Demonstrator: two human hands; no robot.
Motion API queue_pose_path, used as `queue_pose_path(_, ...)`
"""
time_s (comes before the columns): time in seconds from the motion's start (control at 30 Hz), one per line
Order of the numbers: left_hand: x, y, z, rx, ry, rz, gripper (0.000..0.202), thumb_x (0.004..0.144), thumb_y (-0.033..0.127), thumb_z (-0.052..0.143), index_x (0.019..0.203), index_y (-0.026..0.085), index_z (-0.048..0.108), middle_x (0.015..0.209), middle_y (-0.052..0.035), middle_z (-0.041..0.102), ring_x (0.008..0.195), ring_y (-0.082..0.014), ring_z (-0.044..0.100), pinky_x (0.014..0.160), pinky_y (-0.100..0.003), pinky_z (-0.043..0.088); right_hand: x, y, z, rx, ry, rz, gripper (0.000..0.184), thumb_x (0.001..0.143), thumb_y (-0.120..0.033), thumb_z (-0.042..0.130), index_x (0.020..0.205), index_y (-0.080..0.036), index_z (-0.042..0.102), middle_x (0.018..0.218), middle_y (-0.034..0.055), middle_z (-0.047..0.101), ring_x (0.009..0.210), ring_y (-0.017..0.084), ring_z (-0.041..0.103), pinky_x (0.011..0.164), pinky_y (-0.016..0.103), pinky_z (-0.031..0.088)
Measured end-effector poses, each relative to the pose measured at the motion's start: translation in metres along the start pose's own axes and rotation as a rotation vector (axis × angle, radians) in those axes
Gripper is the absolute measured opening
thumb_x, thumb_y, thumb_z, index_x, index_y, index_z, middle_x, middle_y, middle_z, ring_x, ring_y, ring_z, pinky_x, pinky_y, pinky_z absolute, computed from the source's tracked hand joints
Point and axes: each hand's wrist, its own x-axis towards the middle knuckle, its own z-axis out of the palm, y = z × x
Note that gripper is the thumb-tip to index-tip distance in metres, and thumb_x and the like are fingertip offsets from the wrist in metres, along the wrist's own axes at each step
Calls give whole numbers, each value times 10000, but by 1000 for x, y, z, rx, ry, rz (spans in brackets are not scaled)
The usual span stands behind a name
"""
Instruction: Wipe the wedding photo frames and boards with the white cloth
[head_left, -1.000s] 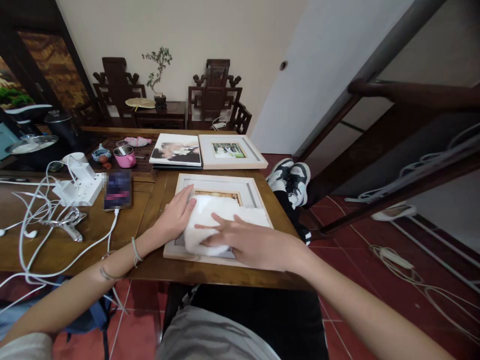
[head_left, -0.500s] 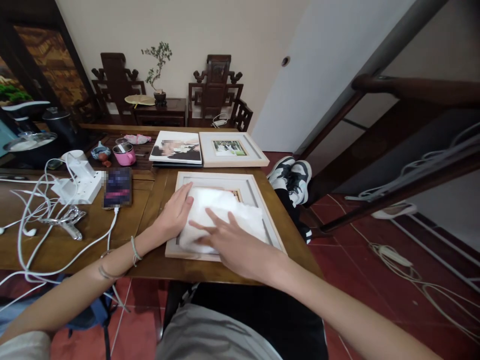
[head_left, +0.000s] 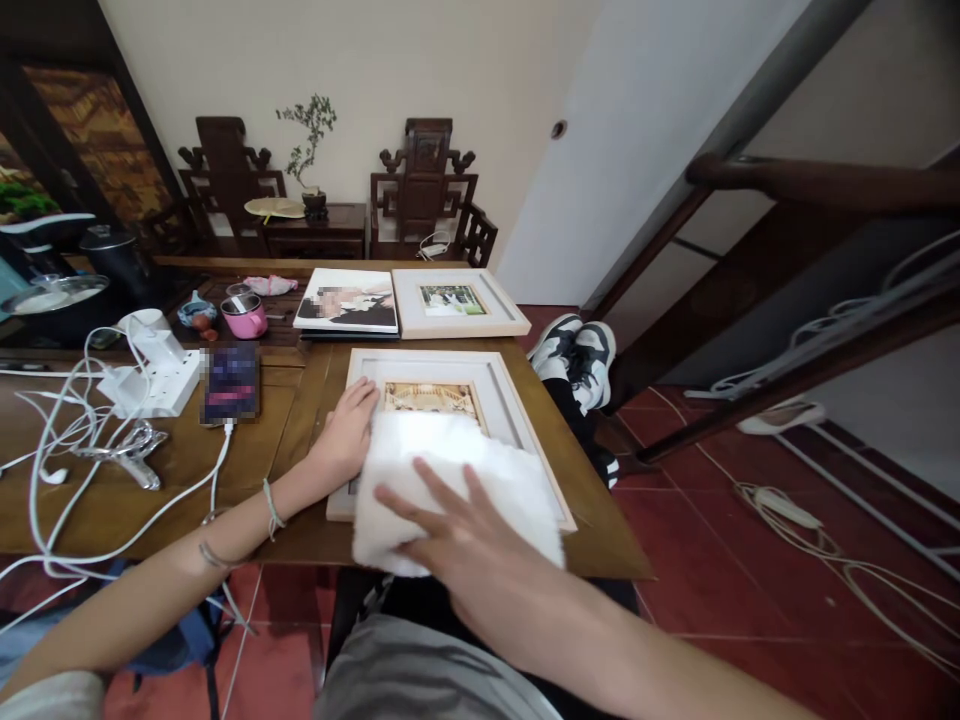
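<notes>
Touching white cloth (head_left: 409, 440) — the right hand (head_left: 472, 545), palm down, fingers (head_left: 436, 487) spread.

Softly and rather dimly lit, brightest and nearly washed out on the fluffy white cloth (head_left: 442, 443), deeply shadowed beneath the dark brown wooden railing (head_left: 825, 190). Slightly blurred around the right grip (head_left: 474, 555); stretched and slanted toward the edges; pixelated over the rectangular dark-screened phone (head_left: 230, 382).

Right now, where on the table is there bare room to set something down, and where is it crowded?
Bare table shows left of the left hand, between phone and near frame, and along that frame's right side. Crowded: the left, with power strip and cables.
</notes>
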Motion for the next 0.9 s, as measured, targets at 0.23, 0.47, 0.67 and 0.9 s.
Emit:
queue_pose_path(0.23, 1, 3, -4, 27, -61, 30, 513, 853, 78, 355, 1352, 100, 473, 1483, -163, 401, 1416, -256, 302, 1152, -506, 272, -11, 12, 41, -119, 228, 3, 518, 704, 33, 419, 1048, -195, 732, 1557, 9, 241, 1417, 439, 123, 1045, 777, 143)
queue_pose_path(0.47, 1, 7, -4, 23, -23, 66, 475, 869, 82, 352, 1310, 123, 523, 1445, -133, 467, 1378, -240, 378, 1155, -461, 292, -75, 83, 48, -200, 454, 170, 648, 642, 43, 374, 1109, -269, 696, 1471, 8, 443, 1398, 332, 297, 1062, 642, 343)
queue_pose_path(0.67, 3, 8, -9, 12, -4, 57, 502, 812, 5, 355, 1248, 95, 586, 1398, -150, 517, 1334, -251, 445, 1128, -441, 349, 24, 100, -20, -332, 566, 258, 622, 716, 56, 431, 1279, -158, 589, 1536, 107, 325, 1415, 406, 208, 1029, 671, 345)
queue_pose_path(0.9, 5, 9, -15, 7, 18, 101, 581, 701, -50, 375, 1214, 92, 607, 1268, -155, 611, 1239, -261, 536, 1064, -426, 424, 136, 85, -53, -347, 335, 20, 637, 776, 42, 514, 1330, -270, 542, 1551, 16, 299, 1420, 396, 189, 1007, 727, 297)
